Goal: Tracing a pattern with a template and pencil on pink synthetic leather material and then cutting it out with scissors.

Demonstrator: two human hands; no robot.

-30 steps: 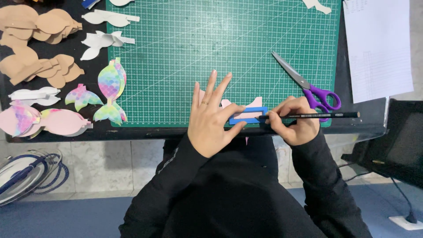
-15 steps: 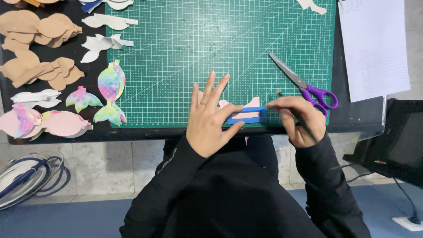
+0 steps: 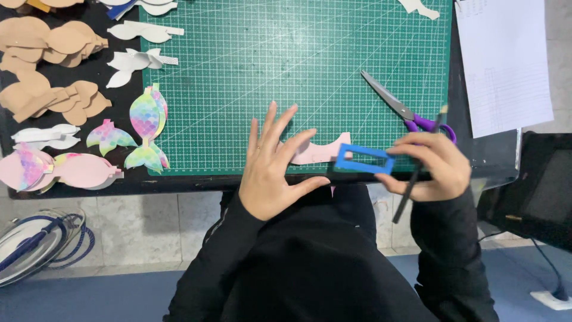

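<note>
My left hand lies flat with fingers spread on a pale pink cut-out shape at the near edge of the green cutting mat. My right hand holds a black pencil pointing up and away, and lifts a blue rectangular frame stencil off the pink piece by its right end. Purple-handled scissors lie shut on the mat just beyond my right hand.
Rainbow mermaid-tail cut-outs, tan shapes, white shapes and pink ones lie on the black table left of the mat. A white printed sheet sits at right, a dark screen below it. Cables lie on the floor.
My right hand has stopped tracing, turned the pencil upright and lifted the blue stencil off the pink piece toward the right. My left hand stays flat on the piece.
</note>
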